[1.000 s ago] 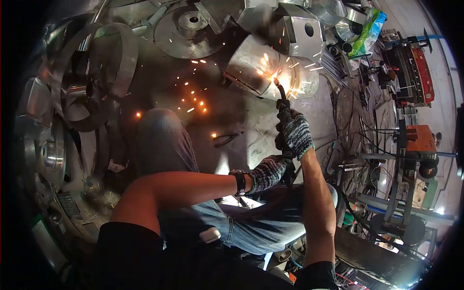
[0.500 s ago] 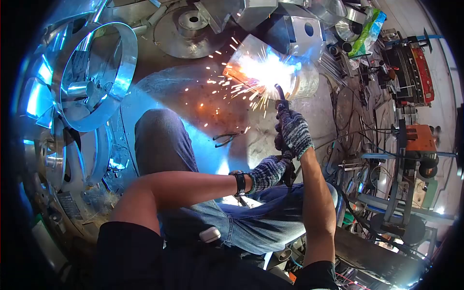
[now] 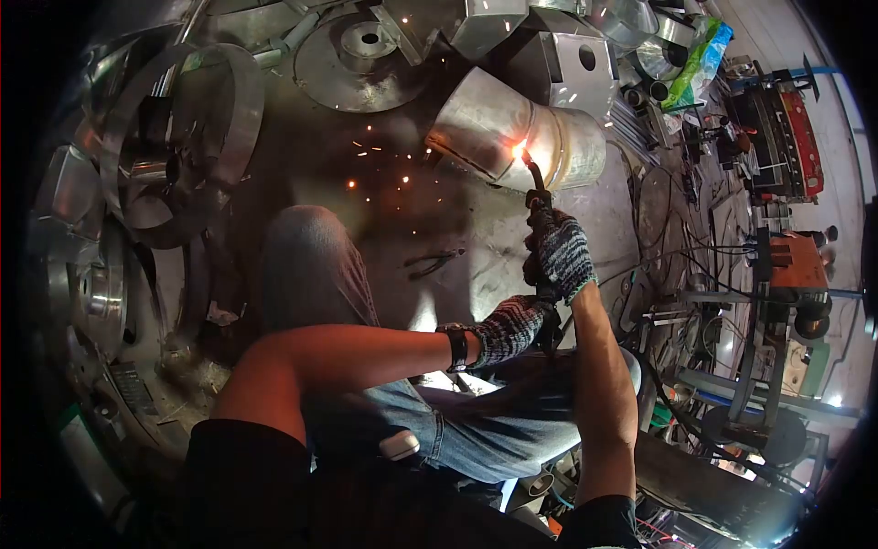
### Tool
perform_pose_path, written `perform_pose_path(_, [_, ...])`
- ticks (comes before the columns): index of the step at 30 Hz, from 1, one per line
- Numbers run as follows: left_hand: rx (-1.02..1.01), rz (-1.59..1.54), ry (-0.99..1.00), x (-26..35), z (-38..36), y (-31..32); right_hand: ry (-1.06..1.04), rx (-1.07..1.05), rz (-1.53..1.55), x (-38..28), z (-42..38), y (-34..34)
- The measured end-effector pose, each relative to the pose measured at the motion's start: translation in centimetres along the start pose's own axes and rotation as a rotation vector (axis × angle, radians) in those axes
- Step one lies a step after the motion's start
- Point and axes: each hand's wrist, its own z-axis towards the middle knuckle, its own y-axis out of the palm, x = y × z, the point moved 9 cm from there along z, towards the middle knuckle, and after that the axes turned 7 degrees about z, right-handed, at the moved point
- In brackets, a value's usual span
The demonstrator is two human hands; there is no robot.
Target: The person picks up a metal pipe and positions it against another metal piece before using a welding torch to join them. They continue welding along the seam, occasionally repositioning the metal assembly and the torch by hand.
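My right hand (image 3: 563, 253), in a grey knitted glove, is closed around the handle of a welding torch (image 3: 536, 174). Below it my left hand (image 3: 509, 331), gloved alike, wraps the rear of the torch near its cable. The curved nozzle points at the seam of a bent metal pipe (image 3: 572, 146), made of joined cylindrical sections and lying on the floor. An orange glow marks the spot at the nozzle tip, and a few sparks drift to its left. Dark pliers (image 3: 435, 263) lie on the floor left of my hands.
A large metal ring (image 3: 242, 119) stands at the left. Behind the pipe are a round flanged disc (image 3: 361, 69) and a metal box with a hole (image 3: 583, 69). Cables, rods and an orange machine (image 3: 794, 263) crowd the right side.
The bright welding arc and its blue light have died down to a small orange glow. Fewer sparks fly, and the pipe now shows plainly. My hands have hardly moved.
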Motion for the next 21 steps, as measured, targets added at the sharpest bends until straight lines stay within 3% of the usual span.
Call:
perform_pose_path(2, [-0.016,0.024,-0.039,0.2,-0.2,-0.1,-0.042,-0.010,0.020,-0.1,0.1,-0.1])
perform_pose_path(4, [-0.037,-0.157,-0.091,0.9,-1.1,0.4,-0.575,-0.181,-0.257,1.6,3.8,-0.7])
perform_pose_path(5, [-0.059,-0.337,-0.142,0.7,-1.4,0.8,-0.681,-0.171,-0.327,1.2,3.6,-0.5])
perform_pose_path(9, [-0.075,-0.247,-0.145,1.1,-1.6,0.7,-0.680,-0.183,-0.280,0.0,2.6,-0.1])
perform_pose_path(11, [-0.081,-0.299,-0.183,1.6,-2.0,0.8,-0.110,-0.051,-0.105,1.0,1.6,-0.4])
perform_pose_path(12, [-0.080,-0.299,-0.182,1.6,-2.0,0.8,-0.111,-0.052,-0.105,2.4,2.7,-0.9])
perform_pose_path(14, [-0.064,-0.283,-0.205,1.3,-2.0,0.7,-0.676,-0.175,-0.271,2.1,3.7,-0.7])
perform_pose_path(15, [-0.065,-0.283,-0.205,1.4,-2.1,0.7,-0.676,-0.175,-0.271,0.3,2.1,0.0])
perform_pose_path(17, [-0.073,-0.240,-0.206,1.5,-2.1,0.7,-0.096,-0.024,-0.135,-0.7,-0.3,0.1])
perform_pose_path(21, [-0.045,-0.209,-0.191,1.2,-2.0,0.5,-0.107,-0.039,-0.160,1.7,1.9,-0.8])
